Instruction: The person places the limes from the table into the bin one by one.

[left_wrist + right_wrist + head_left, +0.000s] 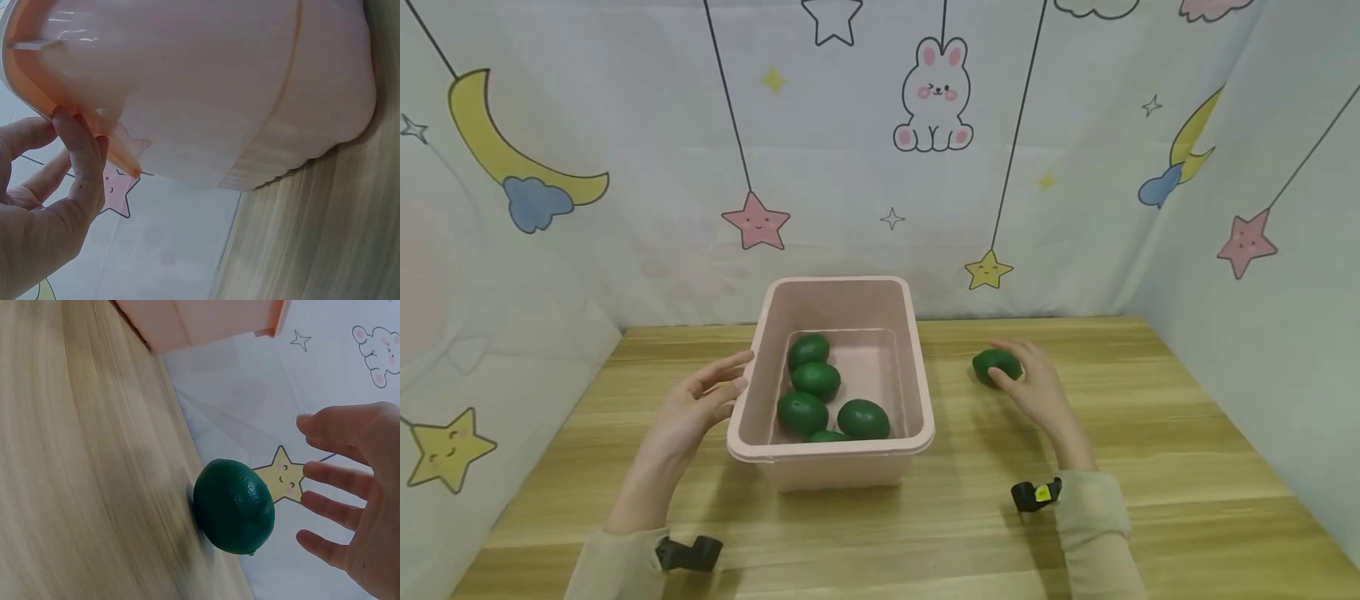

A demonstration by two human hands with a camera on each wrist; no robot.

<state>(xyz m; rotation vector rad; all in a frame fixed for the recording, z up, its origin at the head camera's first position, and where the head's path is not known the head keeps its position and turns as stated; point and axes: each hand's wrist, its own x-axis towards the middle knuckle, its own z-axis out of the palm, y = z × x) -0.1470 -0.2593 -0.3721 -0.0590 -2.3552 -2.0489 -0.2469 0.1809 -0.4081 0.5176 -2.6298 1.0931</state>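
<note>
A pale pink plastic bin (842, 472) stands on the table, with several dark green, smooth, egg-shaped fruits (816, 381) inside, mostly along its left side and near end. My left hand (688, 417) is at the bin's left side, its relaxed fingertips touching the rim (125, 156) from outside. To the right of the bin, one more green fruit (234, 506) lies on the table. My right hand (1033, 387) is beside and above that fruit, fingers spread and slightly bent; the right wrist view shows a gap between them. The near wall partly hides one fruit in the bin.
The wooden table (970, 533) ends at a white cloth backdrop (850, 167) printed with stars, moons and a rabbit. Cloth also hangs at the left and right sides. A small black camera (688, 553) is strapped to each wrist.
</note>
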